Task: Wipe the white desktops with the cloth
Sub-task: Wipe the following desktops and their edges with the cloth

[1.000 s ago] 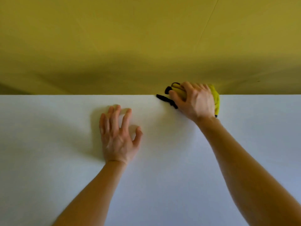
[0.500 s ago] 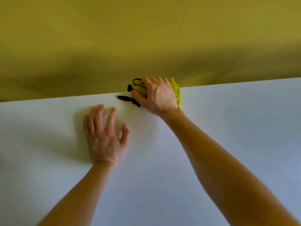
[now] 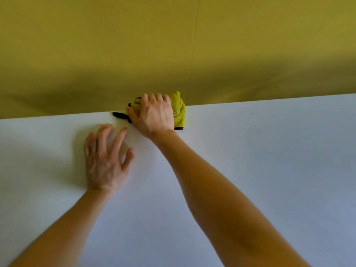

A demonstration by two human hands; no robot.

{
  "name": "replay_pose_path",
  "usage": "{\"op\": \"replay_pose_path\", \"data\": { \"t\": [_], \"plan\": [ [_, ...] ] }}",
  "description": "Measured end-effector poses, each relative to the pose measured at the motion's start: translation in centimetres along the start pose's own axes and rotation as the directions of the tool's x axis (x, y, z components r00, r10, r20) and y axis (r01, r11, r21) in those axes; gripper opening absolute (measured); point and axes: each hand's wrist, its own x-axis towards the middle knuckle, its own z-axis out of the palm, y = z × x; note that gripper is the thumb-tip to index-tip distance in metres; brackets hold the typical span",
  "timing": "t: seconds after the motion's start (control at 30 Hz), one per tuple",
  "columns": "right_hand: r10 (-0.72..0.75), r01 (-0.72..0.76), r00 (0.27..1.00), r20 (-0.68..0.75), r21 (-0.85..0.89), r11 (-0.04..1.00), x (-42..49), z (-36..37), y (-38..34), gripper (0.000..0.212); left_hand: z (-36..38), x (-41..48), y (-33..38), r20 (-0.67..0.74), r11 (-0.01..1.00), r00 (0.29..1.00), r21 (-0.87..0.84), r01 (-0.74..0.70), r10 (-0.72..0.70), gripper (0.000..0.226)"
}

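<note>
A white desktop (image 3: 250, 170) fills the lower part of the view. At its far edge lies a bunched yellow cloth (image 3: 179, 110) with black trim. My right hand (image 3: 154, 114) sits on top of the cloth, fingers curled over its far side and thumb against its left end. A black strip of the trim sticks out to the left of the thumb. My left hand (image 3: 106, 160) rests flat on the desktop nearer to me, fingers spread and holding nothing. Most of the cloth is hidden under my right hand.
A yellow panel (image 3: 173, 45) rises straight up behind the desktop's far edge, with a thin vertical seam in it. The white surface runs on to the left, to the right and toward me.
My right hand and the cloth have slid left along the far edge, closer to my left hand. The left hand has stayed flat on the desktop. The view has tilted.
</note>
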Motion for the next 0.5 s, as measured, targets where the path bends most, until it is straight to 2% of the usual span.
{"op": "replay_pose_path", "data": {
  "t": [0.07,0.13,0.23,0.27,0.33,0.37,0.4,0.43,0.5],
  "plan": [
    [-0.048,0.049,0.998,-0.031,0.005,0.999,-0.5,-1.8,5.0,0.049,-0.1,0.6,0.1,0.005,0.992,0.992,-0.008,-0.125,0.125,0.048],
    [0.010,-0.016,0.995,-0.095,-0.066,0.998,-1.8,-4.5,12.5,0.048,-0.6,0.7,0.6,0.015,0.978,0.978,0.003,-0.210,0.210,0.042],
    [0.172,-0.195,0.973,-0.152,-0.152,0.969,-4.3,-10.3,23.6,0.048,-1.0,0.3,3.9,0.023,0.984,0.984,0.017,-0.179,0.179,0.038],
    [0.233,-0.260,0.959,-0.161,-0.170,0.951,-4.5,-11.3,25.0,0.049,-1.1,-0.1,6.0,0.025,0.988,0.988,-0.016,-0.152,0.153,0.037],
    [0.370,-0.397,0.917,-0.148,-0.240,0.886,-3.8,-10.7,23.4,0.047,-0.9,-0.9,11.4,0.067,0.986,0.987,-0.092,-0.142,0.149,0.037],
    [0.371,-0.387,0.922,-0.109,-0.268,0.882,-3.1,-9.8,21.4,0.047,-0.8,-1.0,14.3,0.083,0.983,0.986,-0.122,-0.134,0.145,0.039],
    [0.311,-0.311,0.949,-0.044,-0.278,0.909,-2.4,-8.9,19.0,0.049,-0.7,-0.9,16.9,0.085,0.983,0.989,-0.146,-0.109,0.122,0.040],
    [0.209,-0.192,0.977,0.039,-0.263,0.945,-1.8,-8.1,16.7,0.050,-0.6,-0.4,19.2,0.079,0.985,0.993,-0.153,-0.077,0.090,0.042],
    [0.019,0.013,0.982,0.190,-0.169,0.986,-1.5,-7.7,14.3,0.052,0.1,0.2,23.3,0.083,0.991,0.996,-0.134,-0.016,0.027,0.042]
  ]
}}
